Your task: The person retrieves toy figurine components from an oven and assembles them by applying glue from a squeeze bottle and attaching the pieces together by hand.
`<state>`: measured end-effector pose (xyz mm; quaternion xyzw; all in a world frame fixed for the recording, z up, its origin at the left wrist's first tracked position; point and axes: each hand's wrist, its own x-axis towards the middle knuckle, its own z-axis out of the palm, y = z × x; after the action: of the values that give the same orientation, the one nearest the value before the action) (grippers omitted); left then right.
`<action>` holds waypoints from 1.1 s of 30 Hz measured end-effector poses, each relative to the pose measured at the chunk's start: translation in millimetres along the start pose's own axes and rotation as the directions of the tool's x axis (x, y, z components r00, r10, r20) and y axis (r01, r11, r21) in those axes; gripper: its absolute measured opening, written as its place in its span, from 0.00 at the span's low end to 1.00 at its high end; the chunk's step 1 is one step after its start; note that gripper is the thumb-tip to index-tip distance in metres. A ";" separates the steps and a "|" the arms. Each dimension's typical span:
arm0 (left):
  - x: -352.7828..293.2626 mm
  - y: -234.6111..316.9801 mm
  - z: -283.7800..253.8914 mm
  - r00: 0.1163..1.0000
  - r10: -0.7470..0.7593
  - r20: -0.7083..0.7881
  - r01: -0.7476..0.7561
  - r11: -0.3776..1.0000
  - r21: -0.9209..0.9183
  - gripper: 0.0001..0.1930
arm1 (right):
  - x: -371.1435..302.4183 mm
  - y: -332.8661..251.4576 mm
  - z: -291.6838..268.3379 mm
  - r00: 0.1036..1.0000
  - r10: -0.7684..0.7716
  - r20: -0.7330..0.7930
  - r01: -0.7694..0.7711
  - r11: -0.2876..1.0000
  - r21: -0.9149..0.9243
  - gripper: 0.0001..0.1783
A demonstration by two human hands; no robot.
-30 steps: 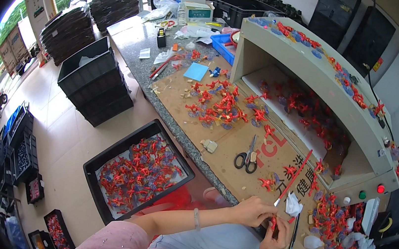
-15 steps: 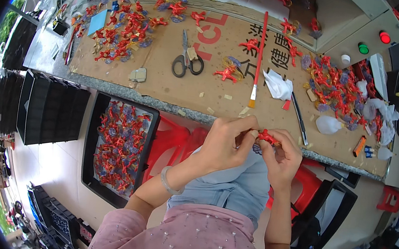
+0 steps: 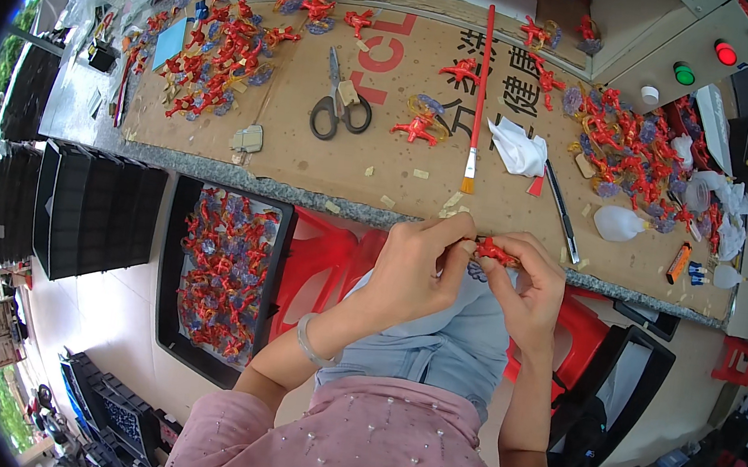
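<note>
A small red figure (image 3: 494, 251) with a clear purple part beneath it is held between my two hands, just in front of the bench edge. My left hand (image 3: 424, 263) pinches at its left side with thumb and forefinger. Fingers of my right hand (image 3: 531, 288) are curled round its right side, thumb from below. Much of the figure is hidden by the fingers. Beyond the hands on the cardboard lie a red-handled brush (image 3: 478, 106), a similar red figure (image 3: 417, 128) with clear parts, a crumpled white tissue (image 3: 519, 148) and a black pen-like tool (image 3: 563, 215).
Black-handled scissors (image 3: 337, 108) lie on the cardboard between two heaps of red figures, a left heap (image 3: 228, 52) and a right heap (image 3: 622, 152). A white squeeze bottle (image 3: 618, 223) stands by the right heap. Left of my lap, a black tray (image 3: 278, 268) holds many more figures.
The red figure has tipped and turned slightly between my fingers, which keep their grip. The bench has shifted a little up and left in view.
</note>
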<state>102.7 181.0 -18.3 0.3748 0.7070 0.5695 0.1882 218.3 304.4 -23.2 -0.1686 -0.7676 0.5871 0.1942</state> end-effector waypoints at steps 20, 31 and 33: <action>-18.3 1.5 3.5 0.989 0.117 -0.095 -0.114 0.993 0.039 0.16 | 1.1 15.5 13.8 0.852 -0.495 -0.172 0.446 0.857 -0.257 0.18; -19.3 -11.0 -0.2 0.998 0.018 -0.055 -0.027 0.986 -0.166 0.17 | -14.7 5.3 21.4 0.952 0.090 -0.294 -0.007 0.962 0.272 0.15; -19.7 -13.7 2.2 0.999 -0.021 -0.029 0.013 0.969 -0.245 0.16 | -14.7 4.2 20.7 0.947 0.150 -0.285 -0.047 0.939 0.340 0.16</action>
<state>112.7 166.8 -35.0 0.3338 0.6373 0.6565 0.2267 221.0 281.0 -33.7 -0.2615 -0.6098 0.6825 0.3064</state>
